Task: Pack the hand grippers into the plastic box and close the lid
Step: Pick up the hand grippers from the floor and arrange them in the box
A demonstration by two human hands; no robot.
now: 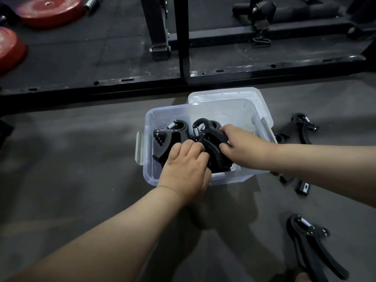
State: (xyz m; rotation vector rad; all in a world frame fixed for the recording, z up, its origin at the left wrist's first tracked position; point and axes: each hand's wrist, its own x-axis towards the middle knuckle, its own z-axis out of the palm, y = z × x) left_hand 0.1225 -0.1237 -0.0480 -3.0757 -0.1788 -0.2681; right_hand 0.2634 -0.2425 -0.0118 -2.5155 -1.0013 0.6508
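Two red weight plates (48, 13) lie at the far left of the floor. The clear plastic box (230, 177) stands open at mid-floor. One black hand gripper (168, 133) rests against its left wall, spring uppermost. The left hand (185, 169) reaches over the near rim, fingers curled tight on a handle of the middle gripper (211, 137). The right hand (240, 143) crosses the right rim and grasps that gripper's other handle, thumb and fingers closed round it. The lid (223, 94) lies against the box's far side. Right of the box, loose grippers (299, 127) remain on the floor, one (305, 241) at the near right corner.
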